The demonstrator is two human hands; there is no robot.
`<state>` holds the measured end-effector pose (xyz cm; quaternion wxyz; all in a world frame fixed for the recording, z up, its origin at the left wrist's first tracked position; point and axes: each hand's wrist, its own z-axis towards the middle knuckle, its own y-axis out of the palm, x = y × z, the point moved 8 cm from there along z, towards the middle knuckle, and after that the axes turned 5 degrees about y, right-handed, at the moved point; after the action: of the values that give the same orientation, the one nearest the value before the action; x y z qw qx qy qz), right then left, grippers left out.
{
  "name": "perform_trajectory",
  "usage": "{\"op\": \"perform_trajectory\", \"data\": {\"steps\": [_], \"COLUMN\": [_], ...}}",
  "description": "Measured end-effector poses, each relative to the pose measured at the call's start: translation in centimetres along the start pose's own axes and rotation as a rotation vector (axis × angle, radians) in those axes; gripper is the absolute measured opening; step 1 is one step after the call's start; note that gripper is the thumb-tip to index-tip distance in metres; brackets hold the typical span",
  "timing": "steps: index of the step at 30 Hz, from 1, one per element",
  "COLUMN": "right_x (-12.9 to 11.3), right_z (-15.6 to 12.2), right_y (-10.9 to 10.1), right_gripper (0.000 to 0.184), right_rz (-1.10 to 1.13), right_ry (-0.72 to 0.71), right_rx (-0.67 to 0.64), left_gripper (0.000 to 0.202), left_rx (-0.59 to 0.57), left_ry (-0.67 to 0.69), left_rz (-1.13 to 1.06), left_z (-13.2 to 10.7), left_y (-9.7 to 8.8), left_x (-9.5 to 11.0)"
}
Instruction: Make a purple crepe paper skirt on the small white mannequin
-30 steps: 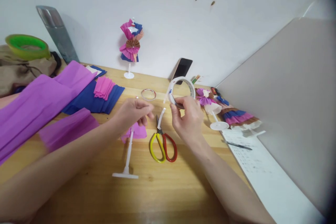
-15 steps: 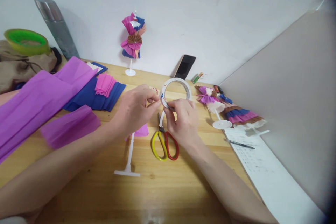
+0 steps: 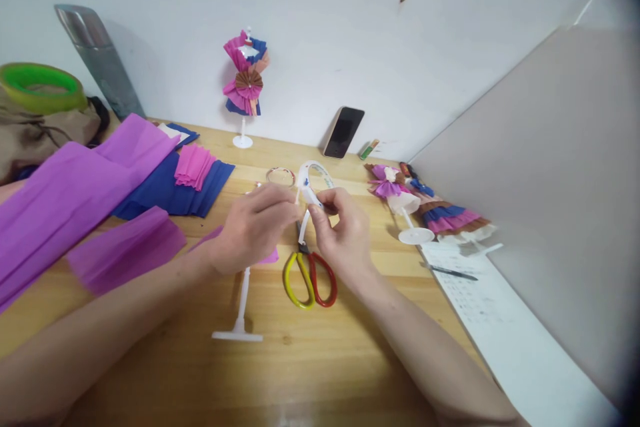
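My right hand grips a roll of white tape by its near side, thumb in front. The fingers of my left hand are pinched together on the tape's end, and a short stretch runs from them to the roll. Below the roll lie scissors with one yellow and one red handle; a white strip shows over their blades. A white stand lies under my left hand with purple paper at its upper end, mostly hidden by that hand.
Purple crepe paper, folded blue paper and a pink pleated piece lie left. A paper-dressed figure stands at the wall beside a phone. More paper dresses and a pen on a written sheet are right.
The tape roll has turned from facing me to nearly edge-on. My left hand has moved slightly down and left, drawing a short length of tape off the roll. The view has shifted slightly.
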<state>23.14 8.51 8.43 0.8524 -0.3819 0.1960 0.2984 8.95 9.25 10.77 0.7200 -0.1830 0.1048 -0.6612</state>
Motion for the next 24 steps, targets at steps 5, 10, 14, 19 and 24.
{"op": "perform_trajectory", "data": {"steps": [5, 10, 14, 19, 24], "right_x": [-0.1, 0.1, 0.3, 0.1, 0.5], "right_z": [0.0, -0.3, -0.3, -0.4, 0.0], "right_y": [-0.6, -0.2, 0.0, -0.3, -0.3], "right_gripper": [0.008, 0.009, 0.012, 0.009, 0.010], "right_rz": [0.073, 0.118, 0.156, 0.059, 0.016], "right_ry": [0.013, 0.044, 0.059, -0.011, -0.013], "right_rx": [0.090, 0.064, 0.049, 0.088, 0.088], "left_gripper": [0.011, 0.021, 0.027, 0.024, 0.021], "left_rx": [0.158, -0.046, -0.211, -0.281, -0.301], "left_ry": [-0.328, 0.043, 0.180, 0.172, 0.274], "left_rz": [-0.204, 0.040, 0.103, 0.211, 0.046], "left_z": [-1.0, -0.8, -0.8, -0.1, 0.3], "left_y": [-0.6, -0.4, -0.5, -0.9, -0.5], "left_x": [-1.6, 0.9, 0.9, 0.9, 3.9]}}
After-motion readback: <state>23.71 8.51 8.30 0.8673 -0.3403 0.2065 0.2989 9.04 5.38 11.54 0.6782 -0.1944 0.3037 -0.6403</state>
